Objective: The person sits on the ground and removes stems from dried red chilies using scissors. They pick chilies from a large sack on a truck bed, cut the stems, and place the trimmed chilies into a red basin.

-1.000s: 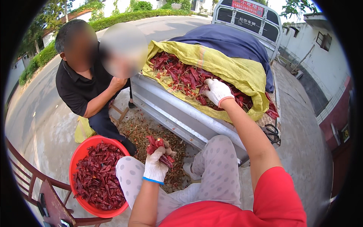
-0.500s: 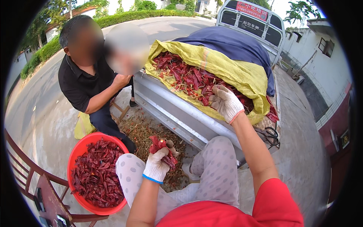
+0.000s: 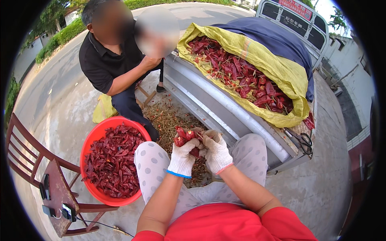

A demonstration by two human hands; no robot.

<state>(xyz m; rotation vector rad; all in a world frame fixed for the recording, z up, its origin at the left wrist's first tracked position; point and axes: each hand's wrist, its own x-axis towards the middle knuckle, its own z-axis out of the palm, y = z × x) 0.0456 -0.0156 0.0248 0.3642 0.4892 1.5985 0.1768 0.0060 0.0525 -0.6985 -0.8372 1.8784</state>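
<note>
Above a lap in thin pale grey trousers (image 3: pixel 251 154) with darker dots, two hands in knitted white gloves meet. The left hand (image 3: pixel 181 158), cuffed in blue, is clamped around a small bunch of glossy, creased red peppers (image 3: pixel 185 135); the right hand (image 3: pixel 216 152), edged in pink, comes against it with bent fingers, and whether it grips a stem I cannot tell. To the left, a round, smooth red plastic tub (image 3: pixel 85 154) holds a heap of wrinkled dark red peppers, beside a worn slatted wooden chair (image 3: pixel 60 193). Dry, brittle scraps (image 3: pixel 171 116) litter the ground past the knees. Beyond, on the ridged metal truck bed (image 3: pixel 225 102), a crinkled yellow woven sack (image 3: pixel 287 74) gapes lengthwise, full of long, shrivelled red peppers mixed with straw-coloured stems. Black-handled scissors (image 3: pixel 306 143) lie near its right end; dark blue cloth (image 3: pixel 267 36) drapes behind.
</note>
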